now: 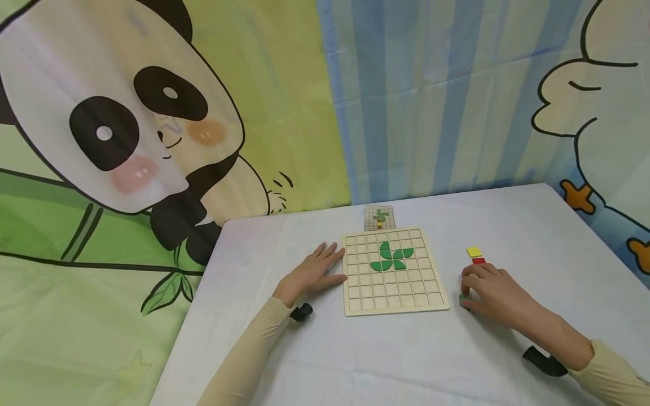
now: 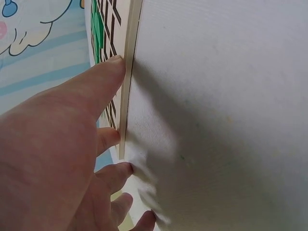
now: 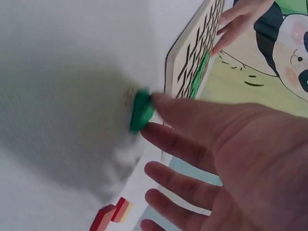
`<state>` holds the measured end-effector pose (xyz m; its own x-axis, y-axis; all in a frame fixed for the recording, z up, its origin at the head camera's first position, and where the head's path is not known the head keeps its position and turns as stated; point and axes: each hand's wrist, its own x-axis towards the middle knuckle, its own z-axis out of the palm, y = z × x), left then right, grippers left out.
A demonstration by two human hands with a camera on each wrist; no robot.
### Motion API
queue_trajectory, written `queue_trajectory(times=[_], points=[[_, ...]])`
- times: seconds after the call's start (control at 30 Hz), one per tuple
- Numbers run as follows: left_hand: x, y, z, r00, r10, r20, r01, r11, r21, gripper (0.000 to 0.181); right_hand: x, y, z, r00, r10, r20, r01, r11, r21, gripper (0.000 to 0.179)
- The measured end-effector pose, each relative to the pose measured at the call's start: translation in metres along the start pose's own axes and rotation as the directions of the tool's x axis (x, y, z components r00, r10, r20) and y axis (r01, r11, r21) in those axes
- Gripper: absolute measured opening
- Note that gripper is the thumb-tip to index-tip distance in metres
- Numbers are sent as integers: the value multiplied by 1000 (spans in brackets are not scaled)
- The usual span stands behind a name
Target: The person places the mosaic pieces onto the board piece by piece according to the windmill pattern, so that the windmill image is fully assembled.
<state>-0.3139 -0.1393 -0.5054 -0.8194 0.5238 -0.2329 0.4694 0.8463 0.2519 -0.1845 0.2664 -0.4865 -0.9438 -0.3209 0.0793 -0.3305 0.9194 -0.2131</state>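
A pale wooden grid board lies on the white table. Green rounded pieces sit in its upper middle, fanned out like a pinwheel. Along the board's left edge rests my left hand, fingers spread and relaxed; its thumb touches the rim in the left wrist view. To the right of the board, my right hand pinches a small green piece between thumb and index finger, close over the tabletop. The other fingers of that hand are held apart from the piece.
Beyond my right hand lie a yellow square and a red piece, the red one partly covered by the fingers. A small card printed with a grid pattern lies behind the board. Printed curtains hang at the table's back edge.
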Motion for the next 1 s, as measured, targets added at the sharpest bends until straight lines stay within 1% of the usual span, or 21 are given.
queue_trajectory(times=[0.07,0.1,0.17,0.23,0.27,0.33,0.43,0.5,0.57,0.67,0.73,0.83,0.93,1.0], points=[[-1,-1,0,1000,-6,-2,6,1000,0,81,4,3,1,999,-44,-27,44,999,9,18],[-1,-1,-1,1000,-7,-5,7,1000,-3,81,7,5,1,996,-72,-42,73,997,15,18],[-2,-1,-2,1000,-8,-7,8,1000,-6,81,13,10,2,989,-133,-73,136,990,39,25],[-2,1,-3,1000,-5,-8,4,1000,-18,81,17,17,3,980,-167,-104,173,983,53,33],[-1,2,-2,1000,-4,-5,4,1000,-21,81,17,20,4,978,-166,-124,173,984,49,34],[0,4,-1,1000,8,-3,-8,999,-32,81,15,27,4,983,-124,-136,131,990,43,29],[2,9,0,1000,24,-1,-24,999,-46,81,12,33,3,993,-43,-114,47,998,38,20],[2,10,0,1000,30,-2,-30,999,-42,81,11,34,2,996,-25,-84,29,998,48,18],[2,10,-2,1000,23,-2,-23,999,-37,81,12,35,1,997,-40,-68,44,997,65,16],[1,9,-3,1000,9,1,-9,1000,-27,81,14,37,1,996,-73,-56,78,994,80,19],[1,8,-4,1000,4,4,-4,1000,-21,81,15,37,2,994,-89,-56,93,992,83,22],[0,6,-3,1000,0,9,0,1000,-8,81,18,36,3,988,-129,-79,136,987,83,24],[-1,4,-3,1000,-2,10,2,1000,-5,81,27,27,1,980,-173,-103,184,977,109,24],[-2,3,-4,1000,-2,10,2,1000,-7,81,35,15,0,974,-202,-103,214,969,125,23]])
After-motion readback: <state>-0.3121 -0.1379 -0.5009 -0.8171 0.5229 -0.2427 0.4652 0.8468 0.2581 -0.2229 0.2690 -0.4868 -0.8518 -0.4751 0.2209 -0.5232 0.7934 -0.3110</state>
